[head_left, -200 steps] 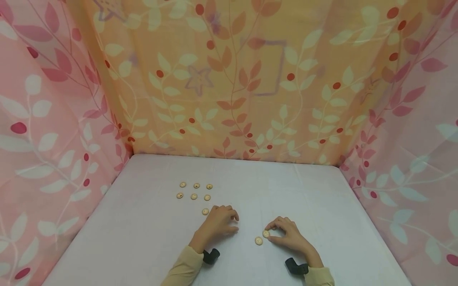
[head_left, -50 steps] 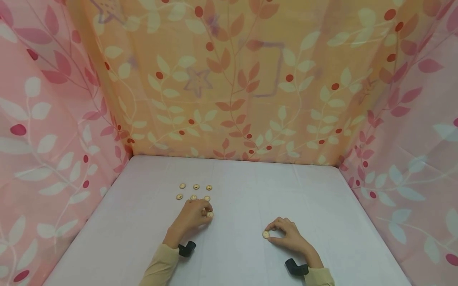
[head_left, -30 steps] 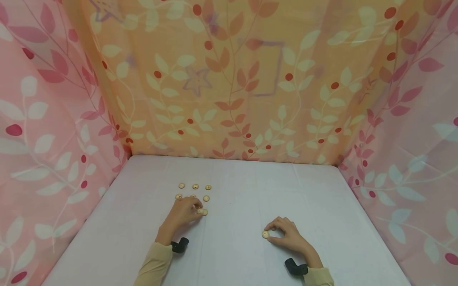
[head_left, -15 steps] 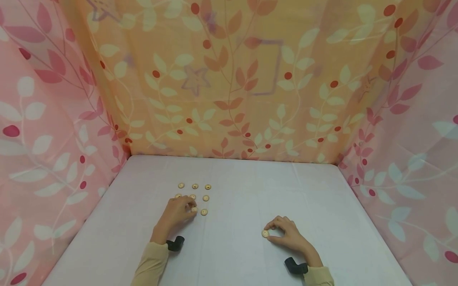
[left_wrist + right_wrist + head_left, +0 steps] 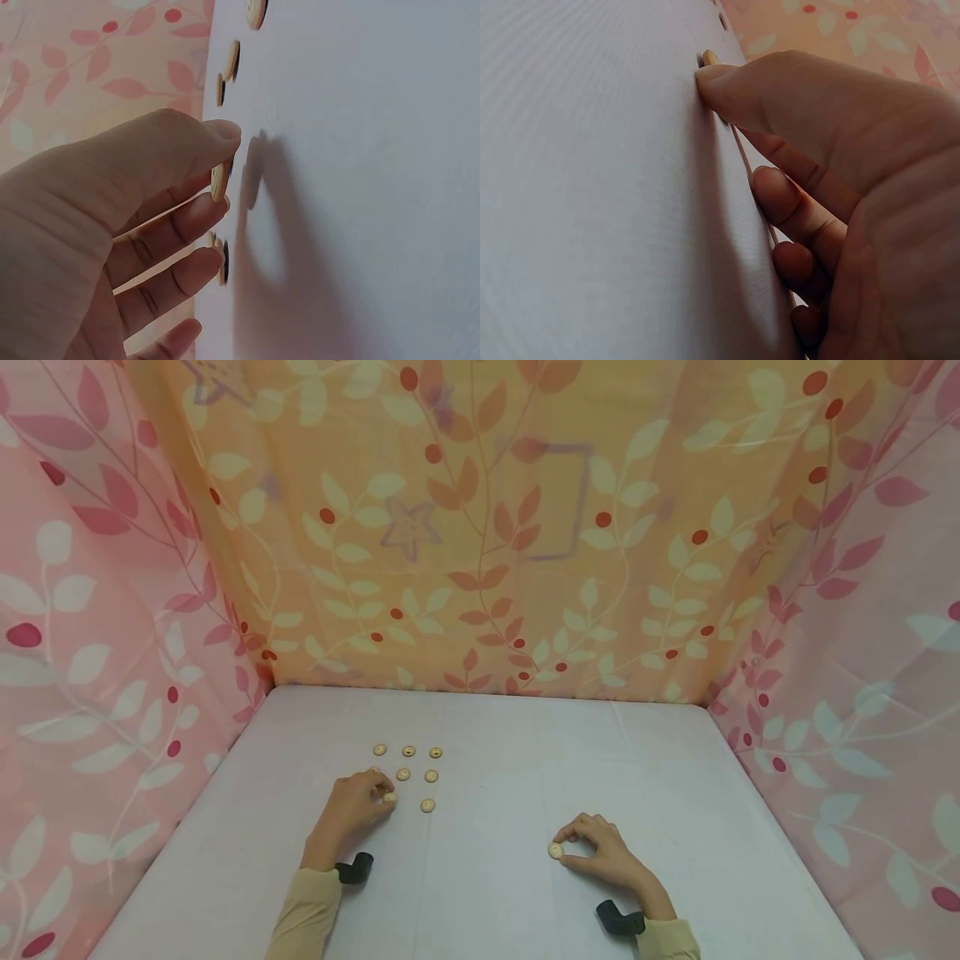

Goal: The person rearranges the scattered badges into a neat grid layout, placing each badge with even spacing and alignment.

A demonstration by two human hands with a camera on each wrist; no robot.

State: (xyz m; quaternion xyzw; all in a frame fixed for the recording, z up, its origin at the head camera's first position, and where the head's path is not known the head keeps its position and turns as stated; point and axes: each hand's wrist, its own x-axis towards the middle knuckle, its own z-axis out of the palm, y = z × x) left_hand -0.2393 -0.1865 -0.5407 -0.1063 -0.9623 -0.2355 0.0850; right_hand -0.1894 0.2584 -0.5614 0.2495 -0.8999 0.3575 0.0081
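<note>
My left hand pinches a round wooden button between thumb and fingers. In the left wrist view this button is held just off the table, its shadow falling apart from it. Farther right, my right hand has thumb and index finger at opposite sides of another wooden button, which lies on the table. The right wrist view shows only the edge of that button past the thumb. Rows of similar buttons lie beyond my left hand, one partly hidden by its fingers; a lone button lies to its right.
A white-covered table carries everything. An orange patterned curtain rises at the back edge, with pink patterned curtains at both sides. Black wrist devices sit on both wrists.
My left hand took one of two buttons beside the right hand and carried it left, past the lone button, to the left of it. My right hand has stayed in place.
</note>
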